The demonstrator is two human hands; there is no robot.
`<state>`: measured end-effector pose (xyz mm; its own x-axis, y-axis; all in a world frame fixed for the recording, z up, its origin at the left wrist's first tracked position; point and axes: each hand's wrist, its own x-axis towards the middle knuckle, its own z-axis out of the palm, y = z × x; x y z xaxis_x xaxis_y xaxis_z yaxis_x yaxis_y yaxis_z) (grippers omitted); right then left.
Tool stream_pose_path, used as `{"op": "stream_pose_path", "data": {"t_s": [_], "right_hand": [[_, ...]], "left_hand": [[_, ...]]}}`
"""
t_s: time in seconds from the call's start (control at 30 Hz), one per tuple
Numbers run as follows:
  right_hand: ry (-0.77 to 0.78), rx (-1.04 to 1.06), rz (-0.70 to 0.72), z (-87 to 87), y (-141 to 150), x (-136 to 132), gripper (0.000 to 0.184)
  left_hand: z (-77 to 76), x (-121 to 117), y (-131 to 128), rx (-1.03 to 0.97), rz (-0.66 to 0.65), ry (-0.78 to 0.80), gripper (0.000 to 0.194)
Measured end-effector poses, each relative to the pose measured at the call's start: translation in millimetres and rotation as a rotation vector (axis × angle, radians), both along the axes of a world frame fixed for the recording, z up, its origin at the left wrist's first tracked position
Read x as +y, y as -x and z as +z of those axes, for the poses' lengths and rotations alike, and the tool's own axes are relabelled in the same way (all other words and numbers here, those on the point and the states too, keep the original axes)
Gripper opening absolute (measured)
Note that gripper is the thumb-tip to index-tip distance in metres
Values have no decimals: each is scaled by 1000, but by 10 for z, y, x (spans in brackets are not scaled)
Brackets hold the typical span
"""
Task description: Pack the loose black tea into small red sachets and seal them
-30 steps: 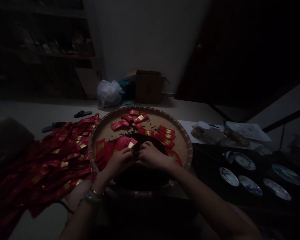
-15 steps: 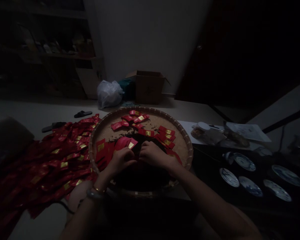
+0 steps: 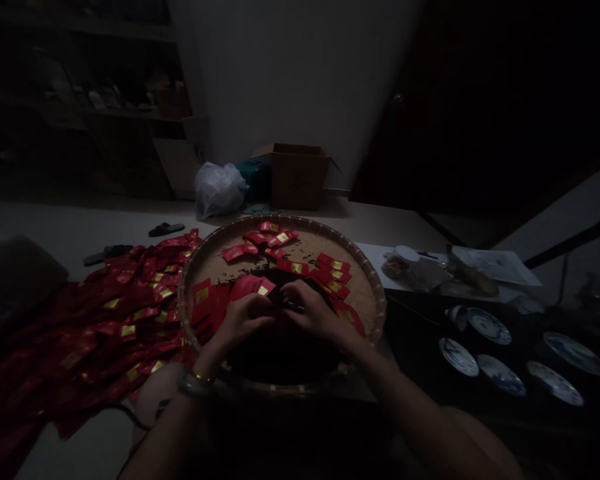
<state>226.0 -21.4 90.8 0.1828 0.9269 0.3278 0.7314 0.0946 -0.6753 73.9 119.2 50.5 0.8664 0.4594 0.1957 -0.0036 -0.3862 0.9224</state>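
Before me is a round woven bamboo tray (image 3: pixel 367 257) with a dark heap of what look like loose tea leaves (image 3: pixel 285 357) in its near half. My left hand (image 3: pixel 243 321) is closed over the heap, thumb and fingers pinched; what they hold is hidden in the gloom. Close by on its right, my right hand (image 3: pixel 310 312) has curled fingers around a thin shiny object (image 3: pixel 294 306), too dark to name. Pinkish-red packets (image 3: pixel 250 287) lie just beyond my left hand. Other red packets with gold labels (image 3: pixel 333 273) rest about the tray.
A large pile of red packets (image 3: pixel 130 313) covers the floor at left, near dark slippers (image 3: pixel 166 229). Behind the tray are a white plastic bag (image 3: pixel 221 190) and an open cardboard box (image 3: pixel 300 177). Blue-and-white dishes (image 3: pixel 503 373) and a lidded jar (image 3: pixel 403 260) stand at right.
My right hand has turned and its fingers have lifted slightly, so a thin shiny object shows at them. My left hand has barely moved.
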Motion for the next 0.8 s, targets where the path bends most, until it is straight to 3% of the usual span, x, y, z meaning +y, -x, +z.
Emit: {"op": "stream_pose_path", "data": {"t_s": [0.07,0.13,0.27,0.43,0.63,0.73,0.8], "right_hand": [[-17,157,-88,-134,5,-14,43],[41,279,-139,-245,18,-11,34],[114,521,-230,-351,44,18,20],[99,661,-312,-352,12,54,20],[205,703,-248,-299,-102,119,26],[172,684,-256,-245,-107,170,25],[141,702,-274,-213,-83,202,26]], "left_hand": [[-25,-10,-23,11,41,28,40],[-23,-28,-42,32,70,46,40],[7,-64,-76,58,59,88,22],[19,-105,-119,32,110,124,20],[41,-124,-145,44,128,157,23],[37,-141,-166,39,149,260,28],[34,-171,-175,44,67,365,39]]}}
